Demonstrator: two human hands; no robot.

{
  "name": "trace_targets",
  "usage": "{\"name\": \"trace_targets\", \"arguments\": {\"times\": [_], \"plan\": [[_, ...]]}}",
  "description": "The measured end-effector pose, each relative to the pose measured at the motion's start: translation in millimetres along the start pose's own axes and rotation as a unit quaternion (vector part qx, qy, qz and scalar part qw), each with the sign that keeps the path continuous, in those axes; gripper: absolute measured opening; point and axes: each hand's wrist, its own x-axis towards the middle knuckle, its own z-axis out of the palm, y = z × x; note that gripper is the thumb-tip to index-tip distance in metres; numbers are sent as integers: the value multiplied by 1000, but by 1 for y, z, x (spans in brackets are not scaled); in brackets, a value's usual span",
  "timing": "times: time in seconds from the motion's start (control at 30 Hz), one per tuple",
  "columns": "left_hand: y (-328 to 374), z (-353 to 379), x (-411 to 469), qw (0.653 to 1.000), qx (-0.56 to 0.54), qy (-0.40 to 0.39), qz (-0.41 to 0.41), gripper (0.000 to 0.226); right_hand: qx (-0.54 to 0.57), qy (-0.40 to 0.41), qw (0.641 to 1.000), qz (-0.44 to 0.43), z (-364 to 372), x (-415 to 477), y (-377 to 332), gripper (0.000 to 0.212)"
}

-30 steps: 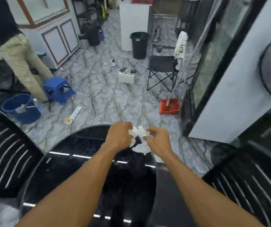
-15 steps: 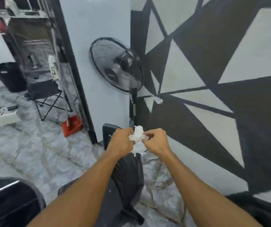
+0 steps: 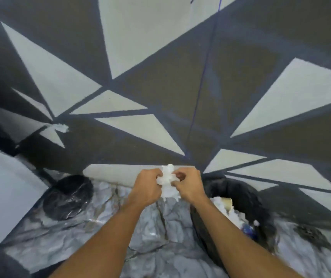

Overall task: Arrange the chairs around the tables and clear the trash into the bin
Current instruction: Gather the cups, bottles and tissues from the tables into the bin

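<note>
Both hands hold a crumpled white tissue wad [image 3: 167, 182] out in front of me, above the marble floor. My left hand [image 3: 147, 187] grips its left side and my right hand [image 3: 190, 187] pinches its right side. A black bin [image 3: 246, 199] lined with a dark bag stands against the wall just right of my right forearm. White paper scraps and a cup show inside it. My right forearm hides part of its rim.
A wall painted with black and pale triangles [image 3: 160, 77] fills the view ahead. A round black fan base [image 3: 68, 197] sits on the floor at the left, beside a white panel [image 3: 2, 197]. A dark floor drain [image 3: 309, 233] lies at the right.
The view has swung right, from the black table past the standing fan to the patterned wall and the bin. Both hands kept hold of the tissue throughout.
</note>
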Motion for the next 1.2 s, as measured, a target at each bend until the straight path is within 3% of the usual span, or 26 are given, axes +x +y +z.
{"name": "trace_targets", "arguments": {"times": [0.27, 0.47, 0.73, 1.0, 1.2], "plan": [[99, 136, 52, 982, -39, -163, 86, 26, -2, 118, 973, 198, -94, -9, 147, 29], [135, 227, 72, 968, -24, -234, 84, 42, -6, 117, 956, 270, -126, -7, 227, 31], [144, 315, 110, 969, 44, -243, 0, 42, -3, 65, 942, 328, -148, 35, 321, 28], [146, 355, 144, 971, 57, -224, -56, 36, -65, -5, 951, 301, -155, 88, 360, 24], [141, 377, 157, 962, 42, -258, -85, 42, -38, -13, 948, 316, -148, 104, 381, 31]]}}
